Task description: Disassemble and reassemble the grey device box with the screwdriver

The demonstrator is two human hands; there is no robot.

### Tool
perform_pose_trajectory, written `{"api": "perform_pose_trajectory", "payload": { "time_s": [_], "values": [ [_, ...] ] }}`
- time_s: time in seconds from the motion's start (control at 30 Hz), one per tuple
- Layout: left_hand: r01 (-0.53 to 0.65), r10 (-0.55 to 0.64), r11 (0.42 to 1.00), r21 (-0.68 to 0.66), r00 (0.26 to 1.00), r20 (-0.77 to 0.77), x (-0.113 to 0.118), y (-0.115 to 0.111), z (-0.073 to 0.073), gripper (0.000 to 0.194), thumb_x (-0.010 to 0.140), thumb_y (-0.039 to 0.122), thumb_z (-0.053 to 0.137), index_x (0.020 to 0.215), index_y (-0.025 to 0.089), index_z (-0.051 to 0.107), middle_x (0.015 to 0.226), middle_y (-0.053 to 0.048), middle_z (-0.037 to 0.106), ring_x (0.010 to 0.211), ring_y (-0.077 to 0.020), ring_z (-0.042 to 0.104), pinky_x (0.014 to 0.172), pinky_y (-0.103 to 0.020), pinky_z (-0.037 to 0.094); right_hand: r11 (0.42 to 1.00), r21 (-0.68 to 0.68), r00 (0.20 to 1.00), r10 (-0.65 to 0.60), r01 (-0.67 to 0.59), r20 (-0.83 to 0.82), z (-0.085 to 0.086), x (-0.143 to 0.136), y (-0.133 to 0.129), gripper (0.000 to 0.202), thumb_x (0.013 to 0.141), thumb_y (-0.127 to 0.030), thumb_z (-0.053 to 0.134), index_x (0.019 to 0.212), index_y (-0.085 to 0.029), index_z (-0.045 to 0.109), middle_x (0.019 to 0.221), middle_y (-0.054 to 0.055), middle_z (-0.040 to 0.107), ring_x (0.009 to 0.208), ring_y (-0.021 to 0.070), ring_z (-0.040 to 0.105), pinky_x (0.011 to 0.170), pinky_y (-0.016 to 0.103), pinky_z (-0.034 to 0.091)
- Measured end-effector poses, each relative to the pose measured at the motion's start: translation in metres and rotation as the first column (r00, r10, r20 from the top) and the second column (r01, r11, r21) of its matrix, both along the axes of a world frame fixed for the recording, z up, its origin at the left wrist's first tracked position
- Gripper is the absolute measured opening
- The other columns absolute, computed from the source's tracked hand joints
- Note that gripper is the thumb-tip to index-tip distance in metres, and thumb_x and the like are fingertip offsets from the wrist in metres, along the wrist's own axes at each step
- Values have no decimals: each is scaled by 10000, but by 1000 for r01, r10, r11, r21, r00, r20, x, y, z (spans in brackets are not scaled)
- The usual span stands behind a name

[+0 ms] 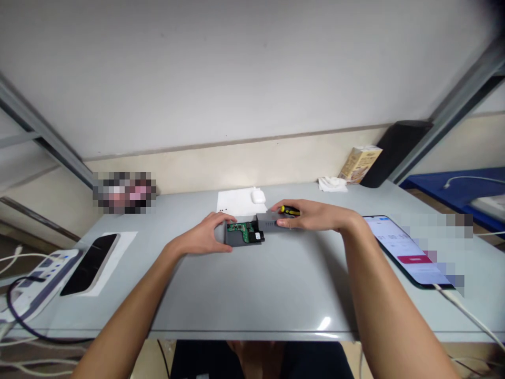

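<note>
1. Head view: left hand (pixel 205 234) pinches the left end of the grey housing (pixel 241 243), thumb on near wall, fingers on far wall. Housing is a shallow, matte, plastic-looking box lying between the hands, top exposed.
2. Inside it, right of left fingertips: green circuit board (pixel 238 227), irregular outline, small components. Blocky black part (pixel 255 236) with a small white label at its right end.
3. Right hand (pixel 311 215) is curled on the grey cover (pixel 269 221), thumb near side, fingers far side. Cover is boxy, row of slots in near face, by the housing's right end; can't tell if they touch.
4. Screwdriver (pixel 290 211), yellow and black rounded handle, tucked in the same right hand.
5. Just beyond both hands: flat white sheet (pixel 233 199) with tiny dark specks, smooth rounded white case (pixel 258 197) on it.
6. Beyond right hand: crumpled tissue (pixel 332 184), rectangular printed carton (pixel 360 165), black cylinder (pixel 400 152).
7. Right of right forearm: lit phone (pixel 410 247), white cable plugged in.
8. Left of left forearm: dark glossy phone (pixel 90 266) on white paper, then white-and-grey power strip (pixel 49 275).
9. Table (pixel 252 295) under the hands: smooth grey, light glare near front edge.
</note>
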State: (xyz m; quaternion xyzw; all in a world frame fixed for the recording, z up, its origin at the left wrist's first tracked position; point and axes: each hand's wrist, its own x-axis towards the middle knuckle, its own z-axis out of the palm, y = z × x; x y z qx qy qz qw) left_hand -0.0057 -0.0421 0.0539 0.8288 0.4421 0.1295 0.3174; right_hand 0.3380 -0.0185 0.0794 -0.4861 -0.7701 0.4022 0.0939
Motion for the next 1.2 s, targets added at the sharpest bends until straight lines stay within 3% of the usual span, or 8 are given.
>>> {"api": "perform_pose_trajectory", "payload": {
  "time_s": [0.13, 0.33, 0.53, 0.77, 1.07, 1.2],
  "values": [
    [-6, 6, 999, -34, 1000, -3, 1, 0, 2, 691, 746, 419, 851, 1374, 288, 594, 1371, -75, 584, 1284, -312, 539, 1138, -501, 454, 999, -31, 999, 9, -7, 47, 6, -10, -2, 618, 851, -648, 678, 1351, -286, 664, 1208, 91, 743, 1074, 292, 669, 941, 381, 530],
    [0, 0, 1000, -19, 1000, 6, 1, 1, 0, 665, 750, 421, 843, 1353, 290, 596, 1360, -76, 590, 1270, -315, 539, 1129, -514, 454, 998, -53, 1000, 24, -23, 18, 4, -16, -1, 581, 874, -648, 651, 1321, -278, 676, 1259, 87, 728, 1115, 292, 653, 958, 384, 518],
    [-9, 9, 1000, -17, 1000, 17, 0, 3, -4, 667, 747, 415, 845, 1351, 282, 594, 1367, -78, 584, 1247, -300, 541, 1122, -499, 460, 996, -78, 999, 31, -33, -20, 1, -21, -2, 665, 776, -616, 771, 1336, -273, 666, 1246, 92, 732, 1088, 290, 668, 922, 384, 537],
    [-29, 30, 999, -22, 999, 20, 1, 2, -4, 683, 726, 417, 864, 1344, 291, 600, 1354, -77, 584, 1238, -296, 552, 1102, -487, 475, 999, -48, 1000, 23, -23, -18, -2, -24, -2, 663, 706, -560, 840, 1289, -283, 687, 1318, 82, 695, 1168, 303, 652, 986, 402, 531],
    [-38, 38, 999, 1, 999, 18, 7, -1, -1, 679, 706, 428, 869, 1319, 277, 616, 1269, -85, 610, 1220, -310, 564, 1078, -497, 487, 996, -60, 998, 66, -67, -15, -6, -39, -4, 673, 628, -402, 874, 1223, -269, 589, 1306, 79, 616, 1020, 262, 653, 837, 361, 555],
    [-44, 44, 999, 4, 999, 21, 10, -2, 0, 677, 697, 414, 871, 1310, 285, 618, 1273, -78, 607, 1226, -310, 565, 1083, -501, 481, 995, -41, 995, 96, -96, -6, -12, -42, -3, 654, 623, -368, 875, 1183, -274, 549, 1347, 71, 543, 1060, 252, 624, 865, 351, 542]
  ]
}}
